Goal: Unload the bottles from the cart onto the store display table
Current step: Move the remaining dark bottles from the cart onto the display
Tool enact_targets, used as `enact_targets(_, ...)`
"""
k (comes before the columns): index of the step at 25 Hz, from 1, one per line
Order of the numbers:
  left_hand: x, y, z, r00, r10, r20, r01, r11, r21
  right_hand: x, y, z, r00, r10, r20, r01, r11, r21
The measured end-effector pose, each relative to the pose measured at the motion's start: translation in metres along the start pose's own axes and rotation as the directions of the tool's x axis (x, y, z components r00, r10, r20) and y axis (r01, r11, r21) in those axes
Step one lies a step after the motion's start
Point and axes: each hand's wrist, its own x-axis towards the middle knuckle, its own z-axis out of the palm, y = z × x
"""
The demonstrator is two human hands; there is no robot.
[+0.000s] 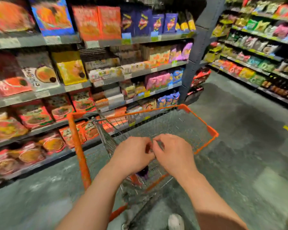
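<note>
A wire shopping cart (214, 132) with an orange rim stands in the aisle in front of me, and its basket looks mostly bare through the mesh. My left hand (133, 155) and my right hand (173, 153) hover close together over the near end of the basket. Their fingers are curled and the fingertips almost meet. Motion blur hides whether anything small sits between them. A dark purple object (144, 171) shows just below my left hand inside the cart; I cannot tell what it is. No bottle is clearly visible, and no display table is in view.
Shelves (60, 90) packed with snack and noodle packs run along the left, close to the cart's left side. More stocked shelves (256, 52) line the right. Grey floor (239, 130) stretches ahead and to the right. My shoe (175, 221) is by the cart's base.
</note>
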Motion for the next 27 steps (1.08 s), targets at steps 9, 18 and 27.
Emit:
enact_targets(9,0.131,0.023,0.057,0.880,-0.457,-0.125,0.447,0.888,-0.105,0.127,0.135,0.040,0.894,-0.316,0.318,0.308,0.948,0.075)
enact_targets(18,0.191,-0.047,0.129,0.695,-0.702,-0.155,0.712,0.702,0.018,0.175,0.179,0.179,0.709,-0.468,0.528,0.450,0.876,0.173)
enact_targets(27,0.239,-0.122,0.301,0.623,-0.714,0.320,0.720,0.683,0.121,0.144,0.236,0.350,0.375,-0.373,0.849,0.510,0.848,0.148)
